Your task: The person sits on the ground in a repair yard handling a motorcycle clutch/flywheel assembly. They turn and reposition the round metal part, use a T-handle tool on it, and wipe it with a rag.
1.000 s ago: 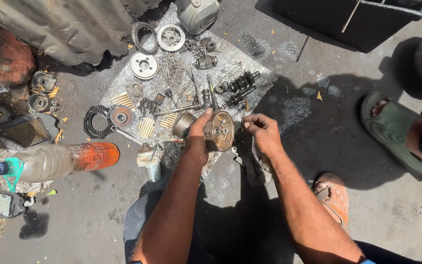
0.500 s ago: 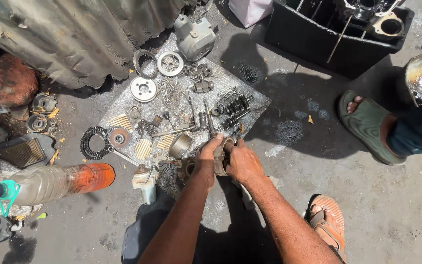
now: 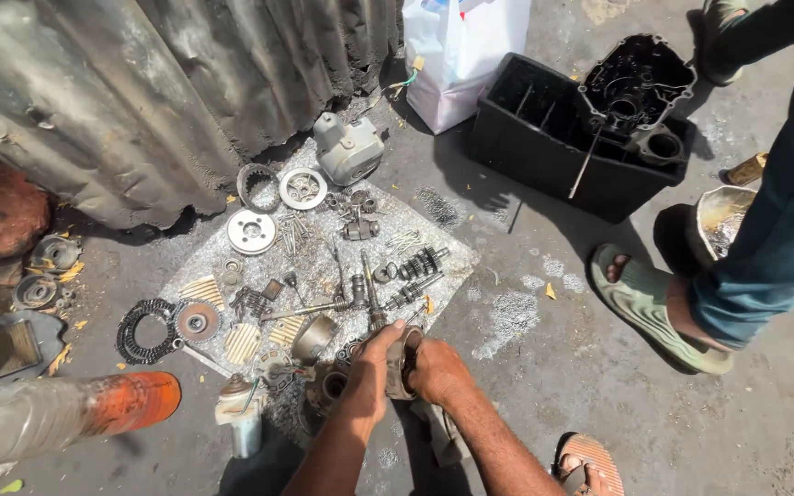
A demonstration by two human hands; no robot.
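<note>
Now both hands meet low over the ground — the left hand [image 3: 374,367] wraps the near side of a round metal engine part [image 3: 401,360], fingers clamped on it, and the right hand [image 3: 436,369] grips its far rim, fingers closed too. It looks solid, heavy, stiff and likely greasy — best held by the rim, just above the spread of gears [image 3: 414,266] and discs [image 3: 252,231].

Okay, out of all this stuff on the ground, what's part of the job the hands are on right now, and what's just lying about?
In hand:
left hand
right hand
round metal engine part gripped between them
gear shafts and clutch plates on the sheet, close by

Lying about:
white plastic bag
black crate with engine casing
orange-bottomed plastic bottle
</note>
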